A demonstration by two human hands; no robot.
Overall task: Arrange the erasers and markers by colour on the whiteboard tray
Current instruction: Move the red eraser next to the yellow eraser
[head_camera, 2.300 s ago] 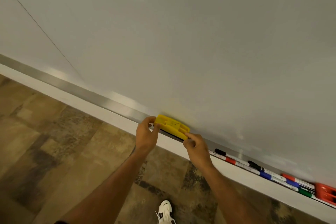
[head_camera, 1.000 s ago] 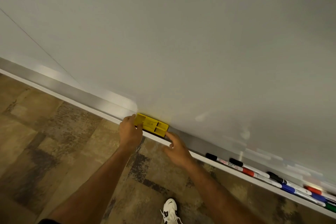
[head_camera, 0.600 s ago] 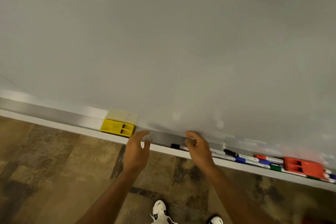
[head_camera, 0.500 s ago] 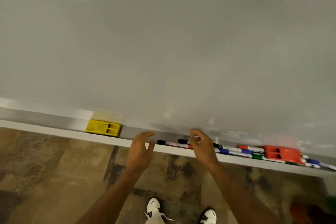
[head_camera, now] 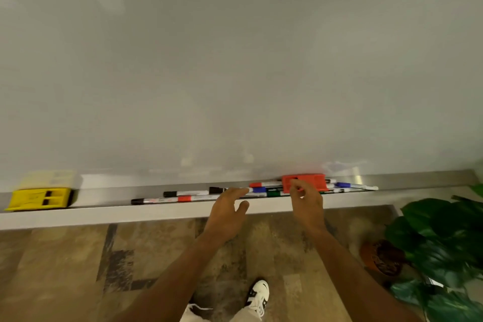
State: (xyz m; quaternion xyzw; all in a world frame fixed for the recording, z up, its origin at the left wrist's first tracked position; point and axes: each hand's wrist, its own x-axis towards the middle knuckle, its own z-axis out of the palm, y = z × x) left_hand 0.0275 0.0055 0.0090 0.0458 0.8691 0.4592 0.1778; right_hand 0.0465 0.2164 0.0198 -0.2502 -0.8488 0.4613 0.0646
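Observation:
A yellow eraser lies alone at the left end of the whiteboard tray. Right of centre a red eraser sits among several markers: a black-capped marker, another black one, a red-capped marker, a blue marker and a green one. My left hand hovers open just before the tray, fingertips over the markers. My right hand reaches to the red eraser's left front corner with fingers curled; a grip is not clear.
The whiteboard fills the upper view. A potted plant with large green leaves stands on the floor at the right. My white shoe is on the brown tiled floor below.
Both hands let go of the yellow eraser, which stays at the tray's left. I moved right along the tray; the hands now reach the markers and red eraser.

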